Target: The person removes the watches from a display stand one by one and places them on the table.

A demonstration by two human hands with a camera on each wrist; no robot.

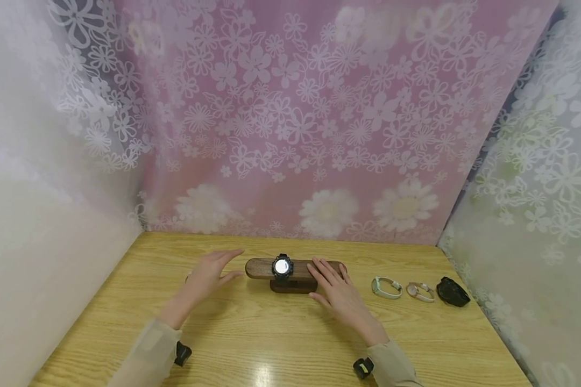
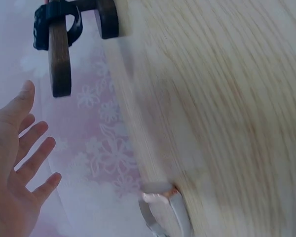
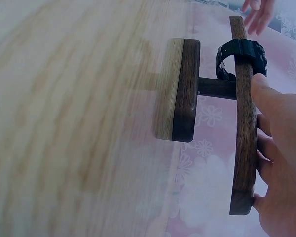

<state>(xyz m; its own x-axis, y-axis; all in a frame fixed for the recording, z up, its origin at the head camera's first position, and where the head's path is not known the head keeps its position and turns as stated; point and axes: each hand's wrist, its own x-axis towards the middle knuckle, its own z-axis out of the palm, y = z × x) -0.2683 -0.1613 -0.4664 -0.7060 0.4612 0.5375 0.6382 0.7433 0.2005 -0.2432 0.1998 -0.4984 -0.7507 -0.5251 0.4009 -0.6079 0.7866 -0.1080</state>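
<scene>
A dark wooden T-shaped watch stand [image 1: 295,287] stands on the table, its long bar above a short base. Around the bar, left of its middle, is a black watch [image 1: 282,266] with its face up. My right hand [image 1: 336,293] rests on the bar's right part, fingers extended over the top; in the right wrist view the thumb lies close to the watch strap. My left hand [image 1: 203,279] is held off the bar's left end, fingers spread and nothing in them. A pale-strapped watch [image 2: 170,212] stands near the left hand, mostly hidden behind it in the head view.
Right of the stand, a light green watch [image 1: 387,288], a pale pink watch [image 1: 420,292] and a black, bulky item [image 1: 452,292] lie in a row on the wooden table [image 1: 271,338]. Flowered pink cloth [image 1: 295,134] hangs behind, with pale cloth at both sides.
</scene>
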